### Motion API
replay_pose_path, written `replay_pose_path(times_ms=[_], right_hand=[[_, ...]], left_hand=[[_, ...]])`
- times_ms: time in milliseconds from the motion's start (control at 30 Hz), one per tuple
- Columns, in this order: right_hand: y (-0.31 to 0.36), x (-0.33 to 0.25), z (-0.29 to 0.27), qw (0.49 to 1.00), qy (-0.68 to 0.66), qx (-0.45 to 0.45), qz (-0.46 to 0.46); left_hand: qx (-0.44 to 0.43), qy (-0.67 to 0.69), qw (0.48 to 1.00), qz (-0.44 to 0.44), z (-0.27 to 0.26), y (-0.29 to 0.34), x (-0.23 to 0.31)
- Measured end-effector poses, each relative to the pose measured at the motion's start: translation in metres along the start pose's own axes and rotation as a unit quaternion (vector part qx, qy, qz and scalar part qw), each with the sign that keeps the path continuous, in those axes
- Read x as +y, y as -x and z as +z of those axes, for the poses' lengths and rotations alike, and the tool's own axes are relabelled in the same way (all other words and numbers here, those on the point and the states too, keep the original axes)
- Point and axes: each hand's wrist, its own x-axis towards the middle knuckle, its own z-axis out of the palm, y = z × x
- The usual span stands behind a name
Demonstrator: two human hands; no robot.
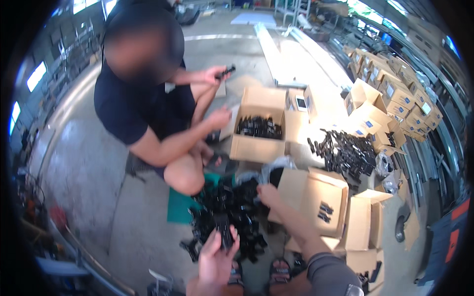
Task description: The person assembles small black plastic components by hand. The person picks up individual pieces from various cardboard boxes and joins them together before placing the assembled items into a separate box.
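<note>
Clamping one black part [223, 229] in the left hand [212, 254], low centre: thumb along its left flank, fingers [235, 237] along its right, upper end projecting past the fingertips, lower end sunk between thumb and fingers. Positioned directly above the near side of a pile of black parts [232, 197], heaped partly over a green sheet [178, 207] on the floor [140, 224]. Reaching to the right edge of the same pile: the right hand [268, 195], fingers curled inward; impossible to tell whether clamped on anything. Set just beyond the right hand: clear plastic bag [280, 165]. Standing farther off: open carton [256, 150] with black pieces [259, 127] inside. Near the right forearm: opened carton [316, 190] with small dark pieces [324, 212]. Spread farther right: second black heap [345, 154], near stacked cartons [395, 93]. Crouching across, left: co-worker [143, 118] in dark clothing, one hand [213, 75] gripping a slim black item [227, 72], the other hand [220, 118] beside the carton of black pieces.
</note>
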Motion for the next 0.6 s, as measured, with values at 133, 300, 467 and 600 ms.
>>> replay_pose_path(times_ms=[133,300,467,600], right_hand=[[-0.018,0.008,0.064,0.978,0.191,-0.06,-0.051],[-0.029,0.024,0.097,0.98,0.186,-0.075,-0.011],[-0.029,0.019,0.092,0.98,0.176,-0.083,-0.043],[-0.023,0.025,0.083,0.98,0.175,-0.08,-0.044]], left_hand=[[0.059,-0.023,0.995,-0.078,0.019,-0.005,-0.002],[-0.005,0.014,0.993,-0.115,0.012,-0.011,-0.008],[0.021,-0.005,0.994,-0.105,0.016,-0.012,-0.006],[0.026,-0.017,0.993,-0.111,0.019,-0.012,-0.008]])
